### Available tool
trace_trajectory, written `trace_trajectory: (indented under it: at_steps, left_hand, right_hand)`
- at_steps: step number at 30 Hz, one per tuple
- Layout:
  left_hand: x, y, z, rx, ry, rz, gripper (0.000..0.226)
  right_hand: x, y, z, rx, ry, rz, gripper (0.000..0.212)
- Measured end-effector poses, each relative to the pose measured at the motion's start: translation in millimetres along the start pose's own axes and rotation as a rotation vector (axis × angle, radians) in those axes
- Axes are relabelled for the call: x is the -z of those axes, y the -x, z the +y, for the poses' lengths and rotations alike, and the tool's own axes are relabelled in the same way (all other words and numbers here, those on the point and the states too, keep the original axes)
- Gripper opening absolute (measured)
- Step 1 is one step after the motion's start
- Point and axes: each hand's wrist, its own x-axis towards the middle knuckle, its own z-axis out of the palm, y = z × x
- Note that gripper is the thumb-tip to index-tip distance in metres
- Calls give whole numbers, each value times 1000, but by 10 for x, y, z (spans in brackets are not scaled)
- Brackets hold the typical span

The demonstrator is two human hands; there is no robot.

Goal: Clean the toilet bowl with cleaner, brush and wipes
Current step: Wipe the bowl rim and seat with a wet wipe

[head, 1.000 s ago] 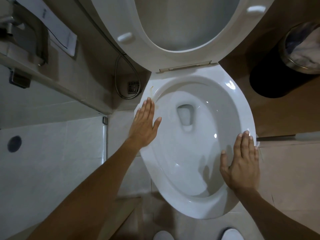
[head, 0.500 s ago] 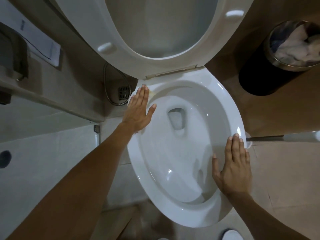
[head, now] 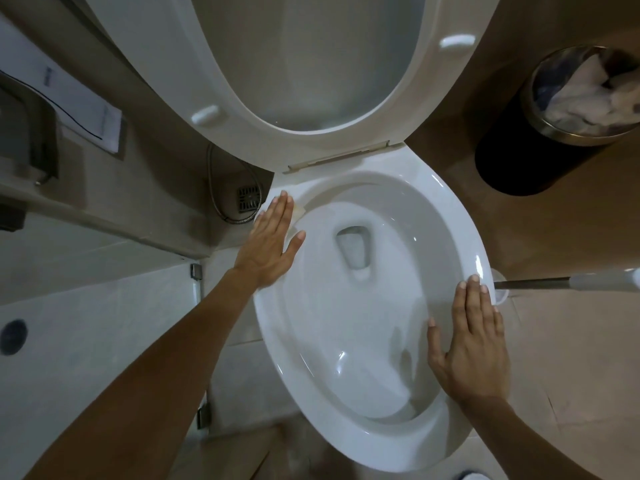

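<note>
The white toilet bowl [head: 363, 441] fills the middle of the head view, its seat and lid [head: 242, 109] raised behind it. My left hand [head: 270, 247] lies flat with straight fingers on the far left of the rim, pressing a pale wipe [head: 298, 213] whose corner shows under the fingers. My right hand [head: 474, 344] rests flat on the right side of the rim, fingers straight; whether a wipe lies under it is hidden. A brush handle [head: 568, 283] with a white grip sticks in from the right edge, beside the rim.
A black bin [head: 512, 157] with crumpled white tissue stands at the back right. A metal hose [head: 221, 202] and floor drain [head: 248, 199] lie left of the toilet. A glass partition with hinges [head: 196, 271] runs along the left. Tiled floor surrounds the bowl.
My left hand has slid along the left rim toward the hinge with the wipe. My right hand has stayed at about the same spot on the right rim.
</note>
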Motion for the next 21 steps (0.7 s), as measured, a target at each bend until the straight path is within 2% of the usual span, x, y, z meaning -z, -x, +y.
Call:
trace_trajectory:
  at_steps: [4, 15, 21]
  left_hand:
    - [17, -177, 13, -8, -18, -1, 71]
    - [-178, -94, 367, 287, -3, 151, 77]
    - [-118, -308, 400, 173, -2, 133, 76]
  right_hand:
    - [-1, -10, 7, 7, 13, 13, 74]
    - [8, 5, 0, 3, 8, 5, 75]
    - [11, 1, -7, 2, 12, 8, 74]
